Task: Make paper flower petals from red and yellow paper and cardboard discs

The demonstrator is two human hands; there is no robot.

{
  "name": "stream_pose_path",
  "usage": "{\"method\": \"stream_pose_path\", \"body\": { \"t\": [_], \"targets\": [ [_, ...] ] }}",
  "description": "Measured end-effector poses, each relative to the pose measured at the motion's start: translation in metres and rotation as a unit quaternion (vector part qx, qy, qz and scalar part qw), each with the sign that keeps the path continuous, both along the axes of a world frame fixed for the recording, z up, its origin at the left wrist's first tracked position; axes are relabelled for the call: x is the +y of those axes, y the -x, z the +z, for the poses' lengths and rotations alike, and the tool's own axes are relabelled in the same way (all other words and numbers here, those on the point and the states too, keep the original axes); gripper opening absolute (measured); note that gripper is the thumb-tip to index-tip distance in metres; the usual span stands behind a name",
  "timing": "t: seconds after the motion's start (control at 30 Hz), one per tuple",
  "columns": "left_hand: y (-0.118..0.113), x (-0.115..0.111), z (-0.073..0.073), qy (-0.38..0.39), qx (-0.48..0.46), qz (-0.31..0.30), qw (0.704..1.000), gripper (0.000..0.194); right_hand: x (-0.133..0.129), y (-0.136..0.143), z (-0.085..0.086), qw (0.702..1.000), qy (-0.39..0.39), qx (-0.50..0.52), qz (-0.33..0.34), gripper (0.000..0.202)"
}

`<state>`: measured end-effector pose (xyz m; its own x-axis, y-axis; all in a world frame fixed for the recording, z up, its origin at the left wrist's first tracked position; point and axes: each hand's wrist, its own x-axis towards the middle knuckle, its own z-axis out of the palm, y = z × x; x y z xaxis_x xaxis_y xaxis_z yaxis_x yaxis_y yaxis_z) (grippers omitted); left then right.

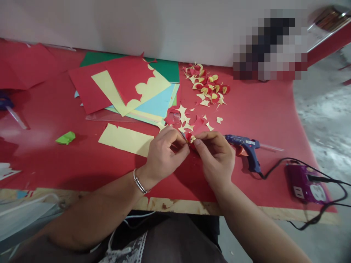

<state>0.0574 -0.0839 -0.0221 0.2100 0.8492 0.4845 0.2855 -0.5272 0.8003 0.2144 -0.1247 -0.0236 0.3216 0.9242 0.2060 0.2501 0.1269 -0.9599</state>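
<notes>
Red sheeting covers the table, backed by a pale wall.

Craft workspace: glue gun, cut paper, red-covered table

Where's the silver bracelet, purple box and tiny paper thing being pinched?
Silver bracelet (pixel 139 183): head view, band's middle.
Purple box (pixel 306 182): head view, purple casing.
Tiny paper thing (pixel 192 139): head view, yellow part.

- Held piece is looking papery.
- Bracelet is gleaming, smooth metal.
- Gun is showing smooth plastic.
- Sheets are showing matt paper.
- Worktop's front edge is baring wood.
</notes>
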Motion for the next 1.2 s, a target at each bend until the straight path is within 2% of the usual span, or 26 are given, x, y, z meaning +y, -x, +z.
{"method": "stream_pose_path", "body": {
  "t": [0.23,0.53,0.83,1.2],
  "targets": [
    [0.006,0.005,-0.001,0.002,-0.012,-0.034,0.999,0.021,0.000,-0.003,0.000,1.000,0.014,0.002,0.011,0.004],
    [0.012,0.011,0.000,0.037,0.007,-0.092,0.995,0.020,0.003,-0.011,0.003,0.997,0.028,-0.003,0.067,0.011],
    [0.014,0.015,-0.001,0.017,0.024,-0.098,0.995,0.018,0.002,-0.014,0.008,0.996,0.023,-0.037,0.082,0.006],
    [0.014,0.015,0.001,0.023,0.022,-0.093,0.995,0.018,0.002,-0.013,0.010,0.997,0.002,-0.051,0.059,0.004]
  ]
}}
